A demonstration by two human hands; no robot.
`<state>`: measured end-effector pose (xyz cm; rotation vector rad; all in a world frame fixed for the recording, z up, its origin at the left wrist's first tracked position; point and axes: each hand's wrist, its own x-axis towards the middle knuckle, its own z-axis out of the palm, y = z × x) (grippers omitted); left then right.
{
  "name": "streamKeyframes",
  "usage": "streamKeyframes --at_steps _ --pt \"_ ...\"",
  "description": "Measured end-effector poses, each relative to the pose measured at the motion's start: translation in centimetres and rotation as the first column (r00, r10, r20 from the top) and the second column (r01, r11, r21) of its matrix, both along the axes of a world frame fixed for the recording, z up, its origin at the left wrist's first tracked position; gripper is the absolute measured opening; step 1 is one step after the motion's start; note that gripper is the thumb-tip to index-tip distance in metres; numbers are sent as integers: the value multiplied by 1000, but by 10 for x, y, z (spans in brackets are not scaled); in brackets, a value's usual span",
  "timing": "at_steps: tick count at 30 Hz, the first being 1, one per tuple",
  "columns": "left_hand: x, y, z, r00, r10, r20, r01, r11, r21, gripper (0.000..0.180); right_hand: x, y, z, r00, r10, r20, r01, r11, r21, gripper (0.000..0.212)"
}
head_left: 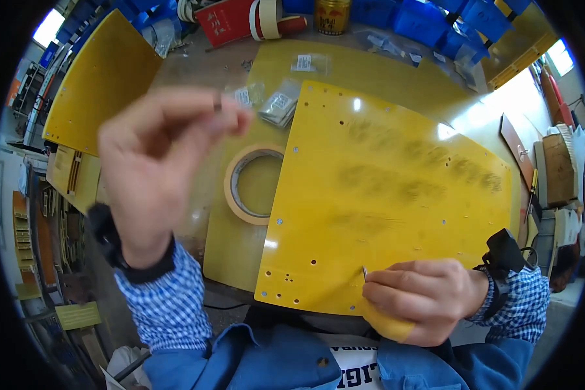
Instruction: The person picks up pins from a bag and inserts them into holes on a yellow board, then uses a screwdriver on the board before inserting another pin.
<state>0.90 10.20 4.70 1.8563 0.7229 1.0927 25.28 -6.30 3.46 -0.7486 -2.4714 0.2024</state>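
My left hand [153,156] is raised over the left part of the bench, blurred, with thumb and forefinger pinched on a small dark piece [218,103] too smeared to name. Low on a large yellow panel [396,227], my right hand [429,296] is closed around a rounded yellow object [385,322]. A short, thin metal tip [364,273] sticks out by its fingertips; I cannot tell whether both belong to one tool. The panel carries small holes, grey round spots along its edges and dark smudges. A roll of tan tape [235,188] lies partly under its left edge.
Small clear bags with white labels [279,104] lie beyond the tape. Another yellow panel [101,78] leans at far left. Blue bins [422,23], a gold can [332,16] and a red box [224,23] line the back. Cartons [559,169] stand at right.
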Motion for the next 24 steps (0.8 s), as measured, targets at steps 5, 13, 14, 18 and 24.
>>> streamKeyframes --at_steps 5,13,14,18,24 --pt "7 64 26 984 22 -174 34 950 311 14 4 23 19 981 -112 -157 82 979 -188 12" --pt "71 55 -43 947 -303 -108 320 916 241 16 -4 27 -2 988 -5 156 -21 986 167 6" --pt "76 52 -48 949 -299 -100 314 920 234 16 -3 26 0 987 1 161 -27 987 158 6" --pt "80 51 -61 936 -351 -8 349 928 129 15 -8 28 0 981 -173 -88 167 983 -70 9" --pt "85 53 -75 928 -369 54 363 927 89 13 -15 35 -1 976 -218 23 211 963 167 9"
